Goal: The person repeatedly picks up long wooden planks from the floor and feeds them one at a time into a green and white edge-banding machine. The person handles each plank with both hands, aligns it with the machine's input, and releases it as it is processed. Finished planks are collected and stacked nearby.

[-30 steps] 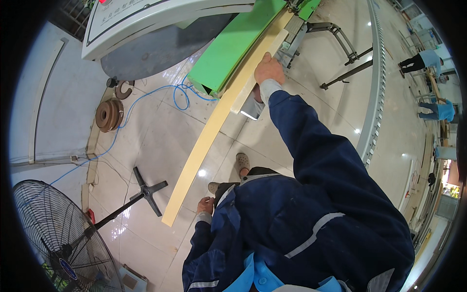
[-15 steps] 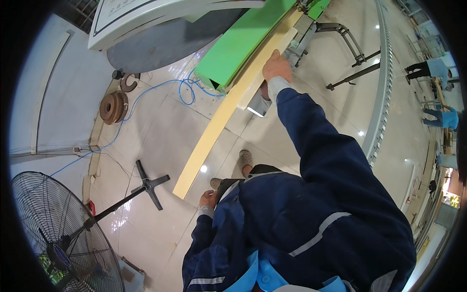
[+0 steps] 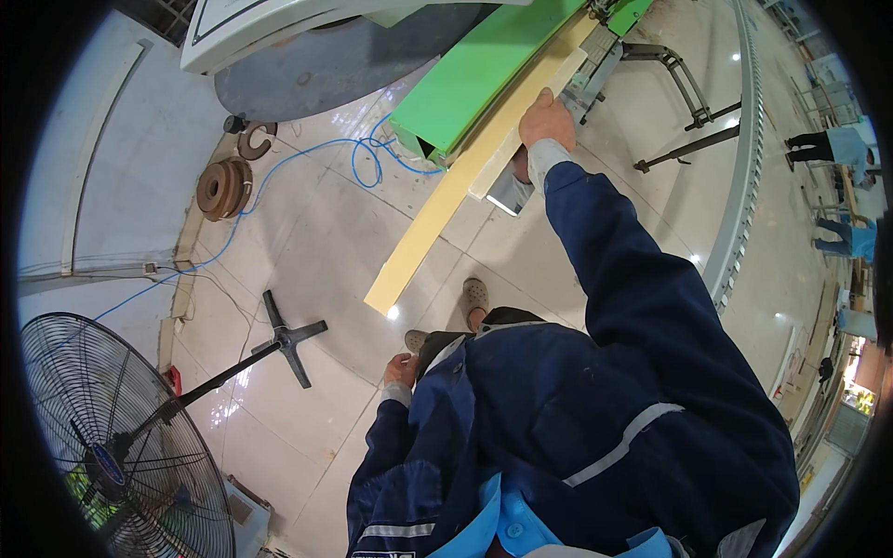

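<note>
In the head view, the person's right hand [image 3: 547, 123] rests against the outer edge of a pale rail [image 3: 532, 126], thumb laid toward the top. From here I can't tell how tight that grip is, since the other fingers are tucked out of sight.

A long yellow strip [image 3: 423, 240] lies along the rail, between it and a green cover [image 3: 488, 88]; its far end runs up to the machine, and its near end juts out bare over the tiled floor [image 3: 307, 228].

The left hand [image 3: 401, 371] hangs low by the thigh, well apart from the strip, fingers bent; I can't tell whether they're pressed together.

Over on the left stand a black fan [image 3: 130, 446] and some brown rolls [image 3: 223, 189], with a blue hose [image 3: 321, 147] looping across to the green cover. Two people in blue tops are far off at right.
</note>
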{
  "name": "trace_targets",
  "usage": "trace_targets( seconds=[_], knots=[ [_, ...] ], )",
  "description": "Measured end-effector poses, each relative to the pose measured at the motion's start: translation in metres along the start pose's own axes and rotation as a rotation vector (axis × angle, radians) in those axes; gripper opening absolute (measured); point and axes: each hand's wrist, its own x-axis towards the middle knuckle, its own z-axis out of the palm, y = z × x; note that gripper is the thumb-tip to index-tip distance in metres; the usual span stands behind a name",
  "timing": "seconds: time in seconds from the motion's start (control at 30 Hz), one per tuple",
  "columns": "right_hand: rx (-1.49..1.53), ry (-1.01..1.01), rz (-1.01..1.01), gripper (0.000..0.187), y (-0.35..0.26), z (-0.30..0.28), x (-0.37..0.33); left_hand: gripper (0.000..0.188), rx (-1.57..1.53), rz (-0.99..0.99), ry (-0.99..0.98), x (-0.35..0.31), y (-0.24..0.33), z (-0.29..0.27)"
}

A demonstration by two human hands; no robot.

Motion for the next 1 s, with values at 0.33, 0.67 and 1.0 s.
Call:
trace_targets(
  seconds=[0.33,0.67,1.0],
  knots=[
    [0.067,0.023,0.071,0.063,0.002,0.007,0.005,0.049,0.054,0.045,-0.004,0.008,0.001,-0.003],
    [0.004,0.025,0.069,0.058,0.002,0.009,0.005,0.049,0.009,-0.006,-0.034,0.006,0.010,-0.011],
    [0.049,0.052,0.060,0.053,0.001,0.004,0.001,0.029,-0.150,0.612,0.185,-0.047,0.203,-0.052]
  ],
)
